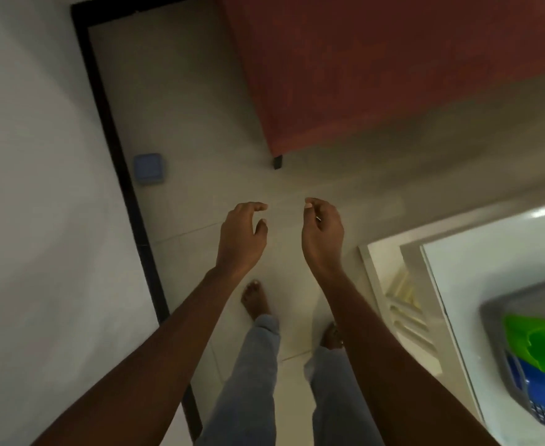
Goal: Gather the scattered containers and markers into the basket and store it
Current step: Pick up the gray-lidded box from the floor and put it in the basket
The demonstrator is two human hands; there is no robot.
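View: head camera, looking straight down past both bare forearms to the floor.
Left hand (pixel 243 231): stretched out over the pale floor tiles (pixel 184 107), fingers loosely curled and a little spread, thumb apart from them, gripping nothing.
Right hand (pixel 322 230): level with the left hand and just beside it, a narrow gap between the two; fingers curled loosely inward, thumb tip near the forefinger, nothing seen held; a small bright glint at one finger, too small to identify.
Basket (pixel 493 333): grey, at the far right edge and partly cut off there, resting on a glossy white surface (pixel 477 252); well apart from both hands.
Green container (pixel 535 344): inside the basket, uppermost, lying over the blue one.
Blue container (pixel 544 397): inside the basket, beneath the green one.
Blue square object (pixel 149 169): small and blurred, flat on the floor just beside the black skirting (pixel 110 130), beyond the left hand and to its left; whether lid or container, cannot tell.
Red-brown furniture (pixel 393 66): large block across the top right, raised on a short black leg (pixel 277 162).
Wall (pixel 23 156): white, down the whole left side behind the skirting.
Legs: pale jeans (pixel 258 365), bare left foot (pixel 255 300) set ahead of the right foot (pixel 330 336), the latter partly hidden by the right forearm.
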